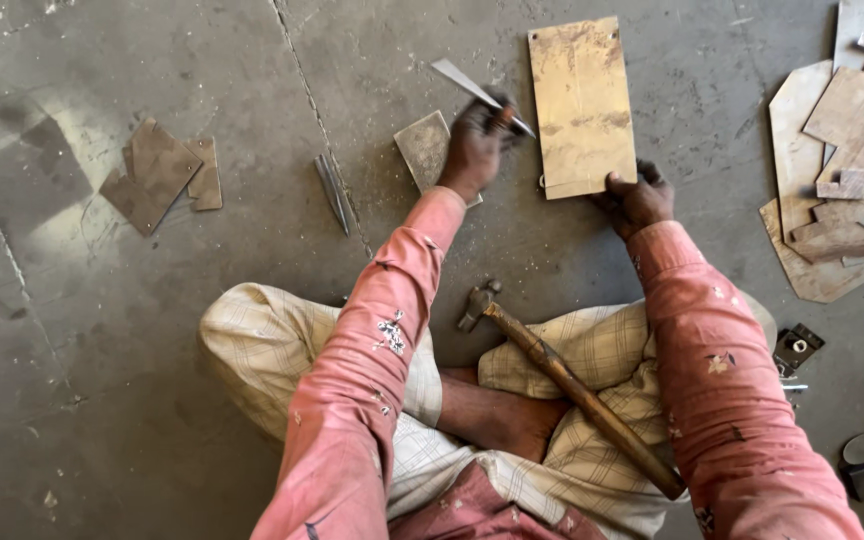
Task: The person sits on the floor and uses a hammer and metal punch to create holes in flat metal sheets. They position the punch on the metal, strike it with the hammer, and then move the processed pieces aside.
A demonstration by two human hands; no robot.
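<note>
A grey, scuffed concrete floor [152, 330] carries everything. On it lies a rusty tan rectangular metal sheet [582, 105], its near corner pressed under the right hand [637, 200], fingers curled on its edge. The left hand [474, 145] has fingers pinching a thin pointed metal chisel [477, 88]. A wooden-handled hammer [572, 385] rests across the lap.

I am gripping a flat metal blade [474, 90] in my left hand [474, 148] and pressing my right hand [638, 200] on the near edge of a rectangular brass-coloured plate [581, 105]. A wooden-handled hammer [572, 385] is resting across my lap on the concrete floor [152, 330].
</note>
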